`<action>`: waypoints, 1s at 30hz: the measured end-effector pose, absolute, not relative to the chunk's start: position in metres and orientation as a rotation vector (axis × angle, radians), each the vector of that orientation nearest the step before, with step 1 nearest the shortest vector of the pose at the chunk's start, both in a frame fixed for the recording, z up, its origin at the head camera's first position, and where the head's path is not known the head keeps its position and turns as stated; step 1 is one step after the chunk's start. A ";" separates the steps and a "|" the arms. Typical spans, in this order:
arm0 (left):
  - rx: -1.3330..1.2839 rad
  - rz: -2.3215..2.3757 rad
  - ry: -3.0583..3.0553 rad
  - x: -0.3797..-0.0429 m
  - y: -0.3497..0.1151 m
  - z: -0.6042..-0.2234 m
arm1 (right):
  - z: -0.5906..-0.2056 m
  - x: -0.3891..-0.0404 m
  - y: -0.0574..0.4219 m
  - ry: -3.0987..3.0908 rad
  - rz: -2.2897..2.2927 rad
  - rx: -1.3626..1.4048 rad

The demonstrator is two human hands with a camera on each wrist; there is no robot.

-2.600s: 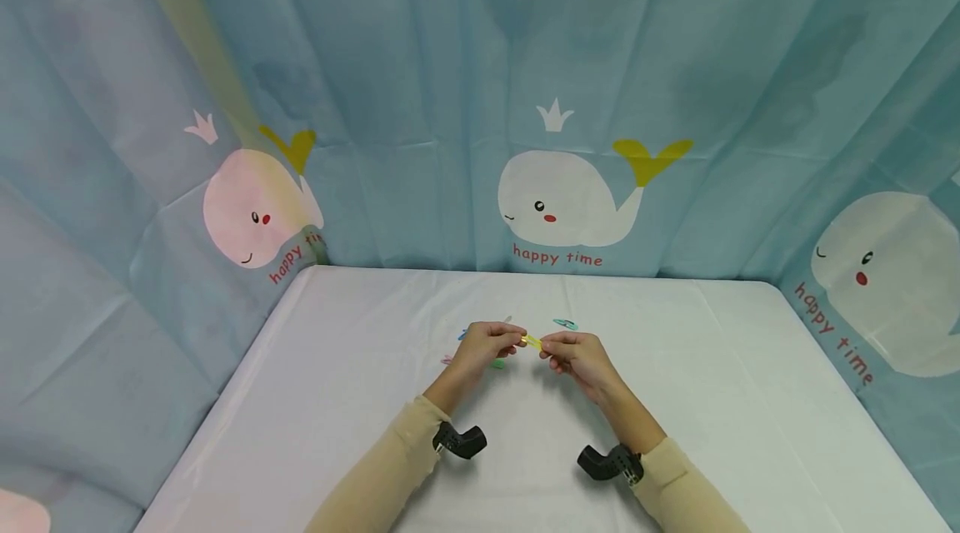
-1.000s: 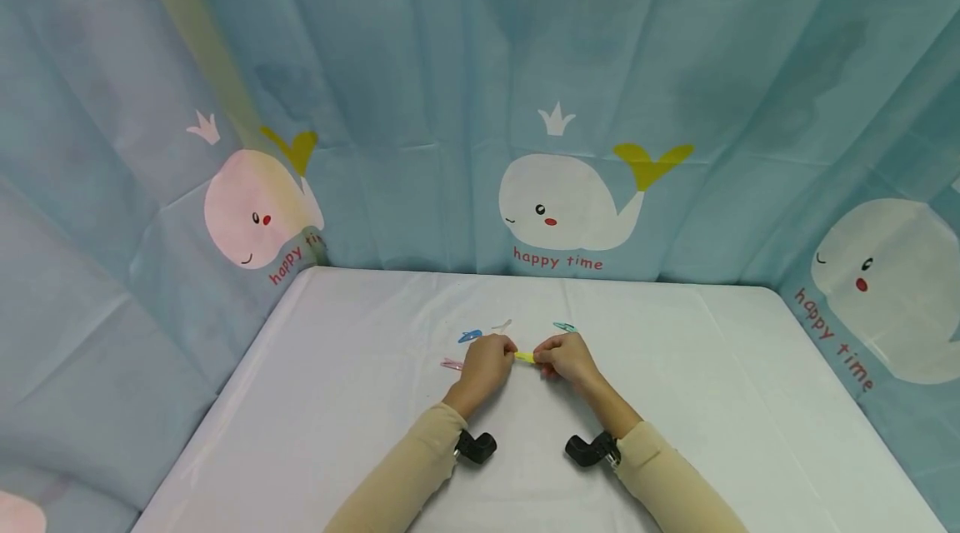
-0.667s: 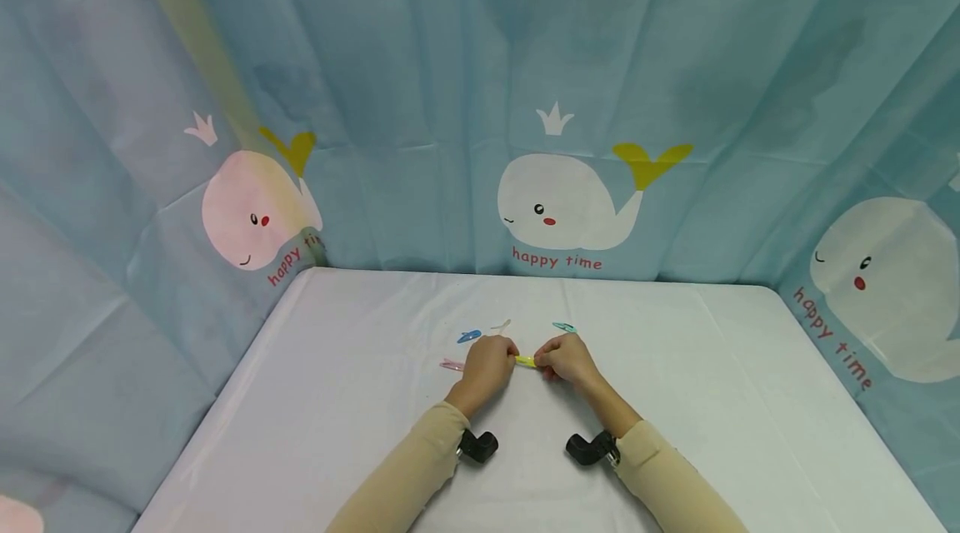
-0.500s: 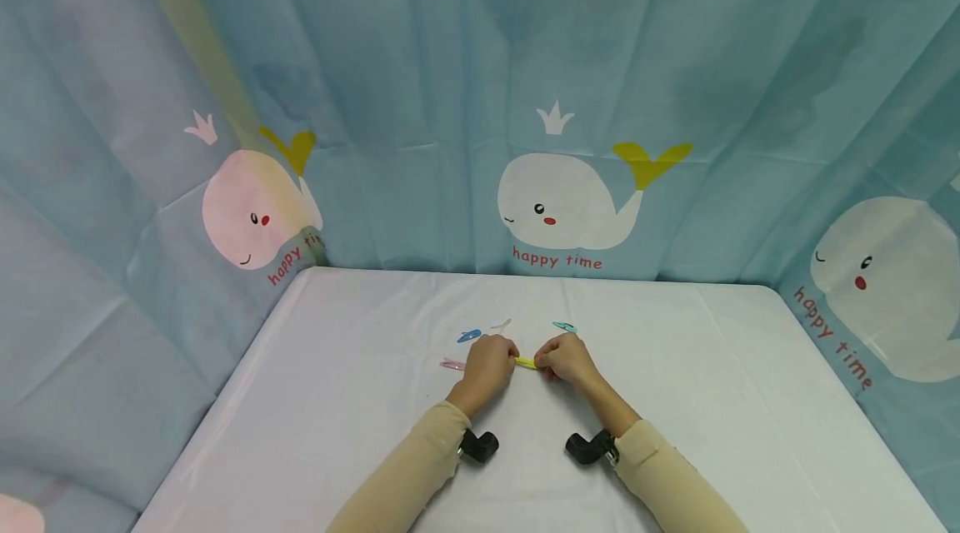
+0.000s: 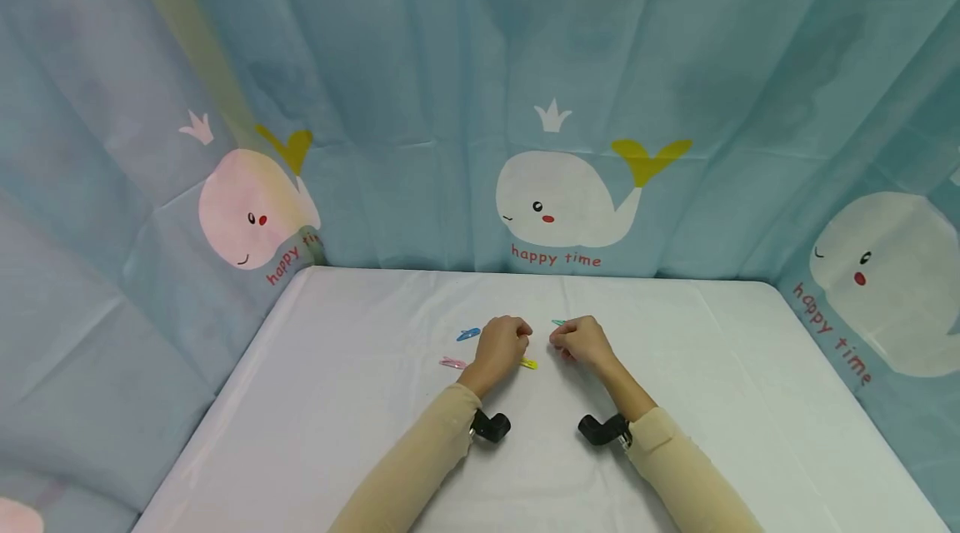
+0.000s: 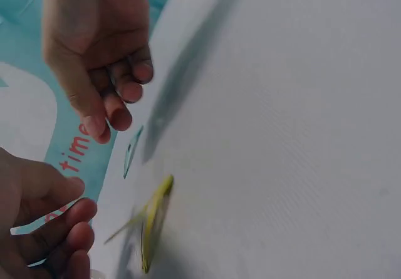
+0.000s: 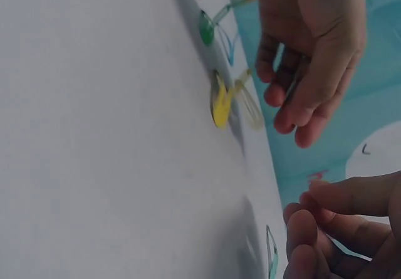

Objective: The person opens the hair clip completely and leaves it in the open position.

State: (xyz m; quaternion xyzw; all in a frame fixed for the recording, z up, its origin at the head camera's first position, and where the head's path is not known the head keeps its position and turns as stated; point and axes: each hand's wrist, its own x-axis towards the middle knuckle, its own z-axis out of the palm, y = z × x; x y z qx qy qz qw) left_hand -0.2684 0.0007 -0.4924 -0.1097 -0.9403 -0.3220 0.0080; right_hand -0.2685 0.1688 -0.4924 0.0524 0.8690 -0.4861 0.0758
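A yellow snap hair clip (image 5: 529,364) lies on the white cloth just below my left hand (image 5: 502,347); its two arms stand apart in the left wrist view. My left hand has loosely bent fingers with nothing between them. Facing it, my right hand (image 5: 584,341) hangs above the cloth, its thumb and forefinger near each other and no clip in them. Behind the right fingers a teal hair clip (image 5: 558,322) is partly covered. A green hair clip (image 7: 207,28) shows in the right wrist view but is hidden behind the left hand in the head view.
To the left on the table (image 5: 330,400) lie a blue hair clip (image 5: 468,334) and a pink hair clip (image 5: 452,363). A blue curtain (image 5: 420,100) printed with whales rises at the table's back edge and sides. Each wrist carries a black camera mount.
Both hands held the yellow clip by its ends and lowered it to the cloth. They have now let go of it and moved up and forward, covering the pale clip.
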 end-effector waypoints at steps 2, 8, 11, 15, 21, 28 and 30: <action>-0.309 -1.149 -2.940 -0.273 0.004 -0.493 | -0.491 -0.272 0.174 2.604 -1.465 0.177; -0.193 -1.320 -2.964 -0.286 0.014 -0.496 | -0.492 -0.280 0.190 2.611 -1.472 0.254; -0.152 -1.347 -2.968 -0.292 0.022 -0.494 | -0.492 -0.284 0.195 2.632 -1.465 0.294; -0.139 -1.315 -2.982 -0.300 0.034 -0.492 | -0.494 -0.291 0.199 2.683 -1.421 0.284; -0.263 -1.131 -3.017 -0.304 0.051 -0.498 | -0.499 -0.297 0.201 2.724 -1.350 0.282; -0.374 -0.864 -3.052 -0.307 0.062 -0.500 | -0.499 -0.301 0.198 2.771 -1.251 0.215; -0.392 -0.817 -3.054 -0.307 0.063 -0.501 | -0.498 -0.301 0.197 2.790 -1.220 0.210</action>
